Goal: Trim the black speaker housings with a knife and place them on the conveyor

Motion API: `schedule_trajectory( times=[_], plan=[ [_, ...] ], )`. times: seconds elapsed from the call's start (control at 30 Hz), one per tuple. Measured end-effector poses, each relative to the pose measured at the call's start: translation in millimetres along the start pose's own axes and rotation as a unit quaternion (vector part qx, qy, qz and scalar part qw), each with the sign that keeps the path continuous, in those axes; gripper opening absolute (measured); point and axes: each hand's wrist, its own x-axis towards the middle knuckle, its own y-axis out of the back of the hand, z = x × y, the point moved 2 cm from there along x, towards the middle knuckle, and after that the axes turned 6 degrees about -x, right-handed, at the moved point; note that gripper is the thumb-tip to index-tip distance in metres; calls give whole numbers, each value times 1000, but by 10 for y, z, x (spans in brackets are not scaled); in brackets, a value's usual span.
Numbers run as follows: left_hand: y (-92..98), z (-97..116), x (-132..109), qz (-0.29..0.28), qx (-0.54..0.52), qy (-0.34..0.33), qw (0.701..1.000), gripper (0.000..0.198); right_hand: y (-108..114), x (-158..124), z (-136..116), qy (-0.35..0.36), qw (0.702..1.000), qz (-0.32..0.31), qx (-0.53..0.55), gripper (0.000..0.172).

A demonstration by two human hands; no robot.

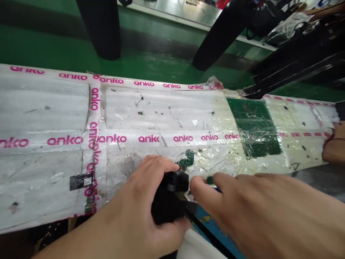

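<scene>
My left hand [151, 205] is wrapped round a black plastic part [172, 201] at the near edge of the taped work surface. A small bit of red shows at the top of the part, close to my left index fingertip. Just right of it, my right hand [258, 208] has its thumb and index finger curled together. Something small and blue shows between those fingers, mostly hidden, with a light metallic or clear piece beside the black part. A black strap or cable [207, 230] runs down to the right below my hands.
The long bench [161, 111] is covered in white sheets and pink-lettered tape, with a green patch [256, 126] at right. A black label [81, 181] lies left. Another person's hand [334, 144] is at the far right. Black columns [105, 28] stand behind the bench.
</scene>
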Motion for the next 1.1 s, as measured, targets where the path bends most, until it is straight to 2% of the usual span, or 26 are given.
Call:
schedule_trajectory(
  times=[0.1,0.27,0.37,0.47,0.77,1.1],
  plan=[
    [25,-21,3,0,8,-1,1000,61,95,116,82,36,998,-10,43,32],
    [65,-80,-32,-12,-13,36,999,60,180,102,125,28,999,4,19,35],
    [79,-110,-57,-15,-17,64,998,62,140,-9,98,9,1000,4,-7,46],
    [79,-109,-60,-6,-18,58,998,66,65,-82,63,-12,1000,5,-10,50],
    [48,-95,-43,-8,-34,61,998,65,-39,-90,-11,-20,1000,17,-7,62],
    [58,-82,-51,-5,-24,45,999,65,-19,-97,-11,-33,999,-6,19,51]
  ],
)
